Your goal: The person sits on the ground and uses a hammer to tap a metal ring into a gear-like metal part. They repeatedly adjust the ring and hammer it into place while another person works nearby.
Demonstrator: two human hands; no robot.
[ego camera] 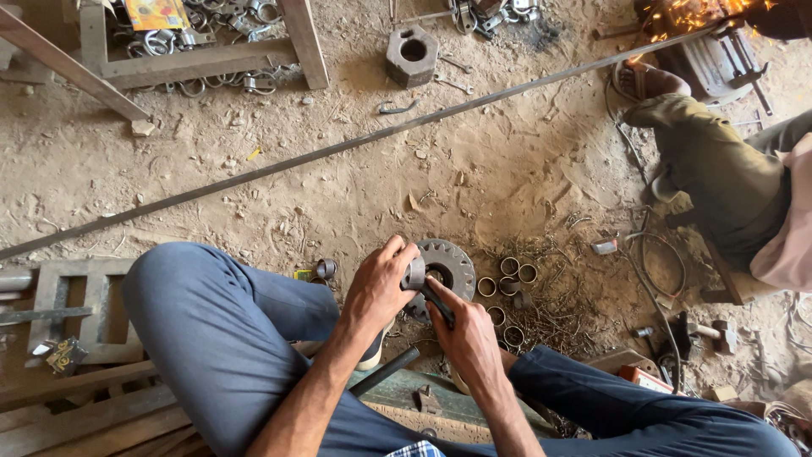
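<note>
Left hand (381,283) closed around a short steel ring (414,272); right hand (467,334) gripping a dark metal handle (437,302); both above a toothed round steel disc (452,264) on the sandy floor (474,169)

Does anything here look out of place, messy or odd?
Yes. Sparks fly at top right beside another person's sandalled foot, and metal shavings and short rings lie strewn on the dirt near the right hand.

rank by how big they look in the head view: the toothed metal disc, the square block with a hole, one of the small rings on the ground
1. toothed metal disc and square block: look alike, and the block lies farther off, so unranked.
2. small ring: clearly smallest.
</note>
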